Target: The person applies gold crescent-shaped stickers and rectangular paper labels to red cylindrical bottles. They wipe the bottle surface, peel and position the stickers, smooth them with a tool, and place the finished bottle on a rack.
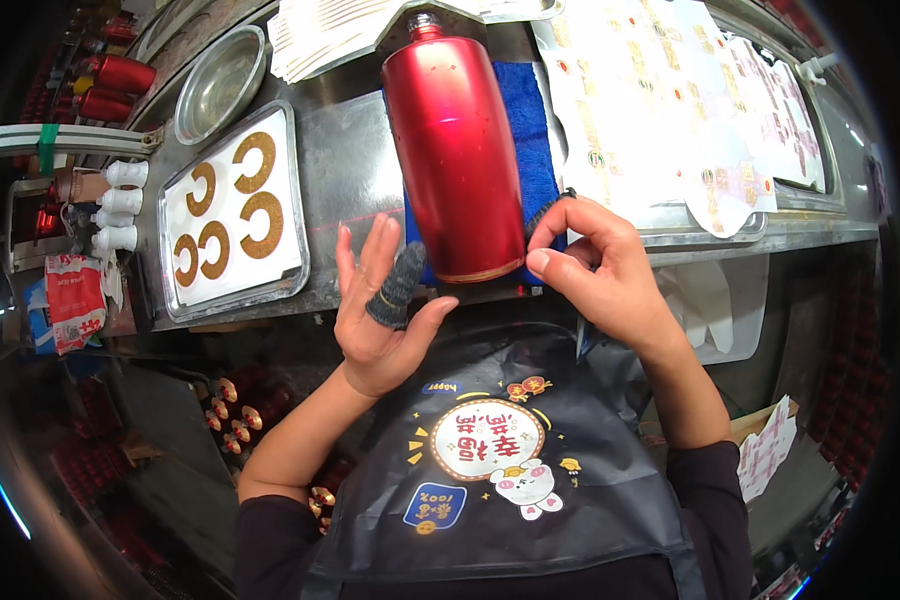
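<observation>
A glossy red bottle (455, 150) lies on a blue towel (537, 130), its threaded neck away from me and its base toward me. Left of the base, my left hand (375, 325) is open with fingers spread and nothing in it; a dark knitted cot covers one finger. My right hand (605, 270) is beside the base on the right, thumb and forefinger brought close in a pinch. Whatever they hold is too small to make out. Another dark cot shows behind that forefinger. Beneath the right palm a thin, pointed bluish tool (582, 338) sticks out, its other end hidden.
At left, a metal tray (290, 215) carries several gold C-shaped pieces on white sheet; a metal bowl (220, 85) stands behind it. Decal sheets (630, 120) cover the right side. White cups (120, 205) and red bottles (120, 75) are far left. A stack of papers (320, 35) is at the back.
</observation>
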{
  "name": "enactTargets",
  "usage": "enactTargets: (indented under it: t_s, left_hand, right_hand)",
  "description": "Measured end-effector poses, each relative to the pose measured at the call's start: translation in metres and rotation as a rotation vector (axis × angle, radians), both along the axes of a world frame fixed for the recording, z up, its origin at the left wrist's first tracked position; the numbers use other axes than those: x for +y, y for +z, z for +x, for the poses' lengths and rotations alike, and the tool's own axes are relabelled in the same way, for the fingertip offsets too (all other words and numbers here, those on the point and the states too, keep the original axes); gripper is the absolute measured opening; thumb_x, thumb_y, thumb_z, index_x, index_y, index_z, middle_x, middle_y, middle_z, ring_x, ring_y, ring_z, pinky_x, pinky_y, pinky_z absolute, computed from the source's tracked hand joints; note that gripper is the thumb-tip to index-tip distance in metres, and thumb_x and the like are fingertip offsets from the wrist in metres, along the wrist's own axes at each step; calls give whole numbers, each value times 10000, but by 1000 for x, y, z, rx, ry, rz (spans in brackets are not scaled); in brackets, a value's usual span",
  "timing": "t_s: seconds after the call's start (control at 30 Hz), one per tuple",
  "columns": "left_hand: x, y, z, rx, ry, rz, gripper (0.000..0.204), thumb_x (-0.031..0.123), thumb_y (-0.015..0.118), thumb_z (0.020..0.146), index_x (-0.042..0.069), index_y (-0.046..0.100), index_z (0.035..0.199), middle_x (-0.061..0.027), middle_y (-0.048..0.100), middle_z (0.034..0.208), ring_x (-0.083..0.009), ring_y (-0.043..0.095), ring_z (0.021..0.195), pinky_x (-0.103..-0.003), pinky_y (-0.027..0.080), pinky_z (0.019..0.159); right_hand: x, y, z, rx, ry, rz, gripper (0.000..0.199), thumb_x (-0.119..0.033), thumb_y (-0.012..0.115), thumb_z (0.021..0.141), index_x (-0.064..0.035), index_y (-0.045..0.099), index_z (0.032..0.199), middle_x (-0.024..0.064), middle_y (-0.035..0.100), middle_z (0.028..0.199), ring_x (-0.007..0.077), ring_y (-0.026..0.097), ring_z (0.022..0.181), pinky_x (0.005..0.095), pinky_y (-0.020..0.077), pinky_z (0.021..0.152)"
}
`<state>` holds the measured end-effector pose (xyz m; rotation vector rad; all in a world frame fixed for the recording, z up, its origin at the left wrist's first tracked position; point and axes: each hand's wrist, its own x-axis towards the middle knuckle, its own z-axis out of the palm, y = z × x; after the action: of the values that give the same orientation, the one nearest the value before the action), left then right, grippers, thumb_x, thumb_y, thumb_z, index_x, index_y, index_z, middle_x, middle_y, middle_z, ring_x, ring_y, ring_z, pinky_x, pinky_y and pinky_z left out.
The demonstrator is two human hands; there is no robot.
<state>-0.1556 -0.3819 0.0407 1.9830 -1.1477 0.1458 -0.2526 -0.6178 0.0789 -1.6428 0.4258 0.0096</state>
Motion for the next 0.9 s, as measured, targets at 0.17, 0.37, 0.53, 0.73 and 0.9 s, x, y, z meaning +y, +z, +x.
enactTargets:
  t_s: [0.17,0.37,0.53,0.73,0.9]
  left_hand:
    - [6,-5,-10,-62,-14,87,395,95,855,721,37,723,1089,-211,530,1443,-433,508,1330,-685,226,1108]
    - [0,-2,-8,-175,-14,135,411,72,847,705,67,731,1100,-209,530,1444,-448,521,1310,-694,222,1097]
    - [-6,9,-1,-284,-69,147,419,45,812,715,98,735,1124,-194,507,1470,-450,482,1350,-672,184,1132]
    - [-29,21,-5,-355,-75,173,246,176,714,744,124,775,976,-119,604,1398,-456,501,1333,-692,168,1128]
    - [-44,8,4,-166,49,0,714,221,875,699,9,617,1330,-270,441,1502,-424,441,1394,-648,269,1112]
  right_hand:
    - [20,-2,7,-131,-47,-342,451,-291,860,726,-24,527,870,87,524,835,185,509,702,305,424,609]
    - [21,-7,7,-91,-50,-237,420,-206,845,741,-20,508,910,81,509,858,161,471,658,291,417,575]
    - [15,-8,1,-91,-19,-97,311,-101,782,797,-18,519,941,29,504,883,36,373,565,215,336,482]
    - [14,-9,-1,-7,-50,156,153,4,632,854,-9,526,964,25,528,940,9,456,588,197,348,495]
    - [19,-9,-12,-106,-57,49,227,55,573,831,4,590,1052,72,540,986,65,503,599,233,401,551]
